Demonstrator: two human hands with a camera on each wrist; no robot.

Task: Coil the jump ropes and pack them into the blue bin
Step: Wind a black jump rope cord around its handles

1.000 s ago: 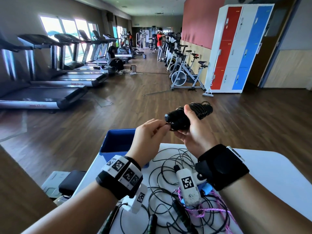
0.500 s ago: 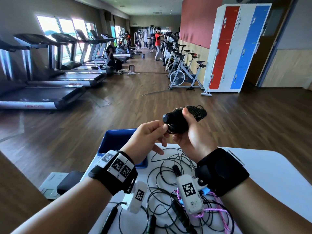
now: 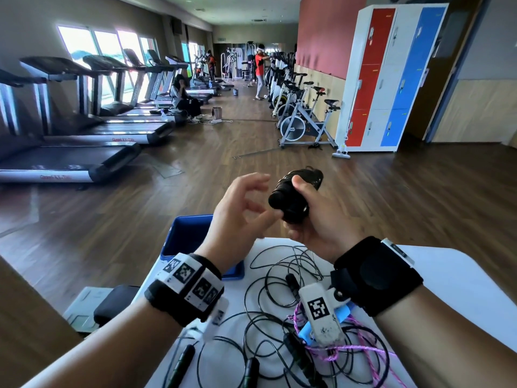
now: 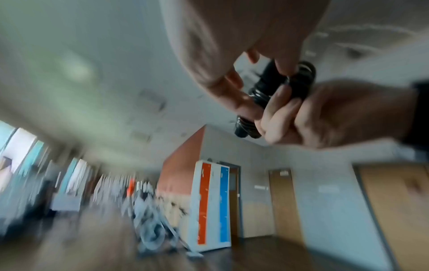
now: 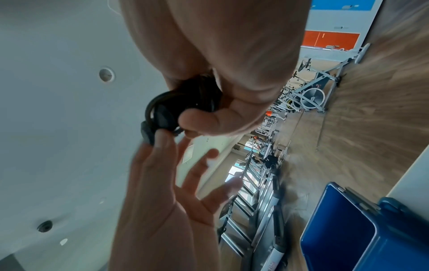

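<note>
Right hand (image 3: 316, 219) of mine grips the coiled black jump rope (image 3: 293, 196) above the tabletop (image 3: 447, 275); my left hand (image 3: 237, 219) hangs slack-fingered beside it, near the blue bin (image 3: 190, 233).

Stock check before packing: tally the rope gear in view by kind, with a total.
Black coiled jump rope bundle, gripped in right hand: 1
Loose black rope handles on white table: 4
Pink braided rope: 1
Blue plastic bin: 1
Total: 7

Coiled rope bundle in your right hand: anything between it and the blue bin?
Only the left hand, fingers spread, in the head view; coiled rope bundle, blue bin.
</note>
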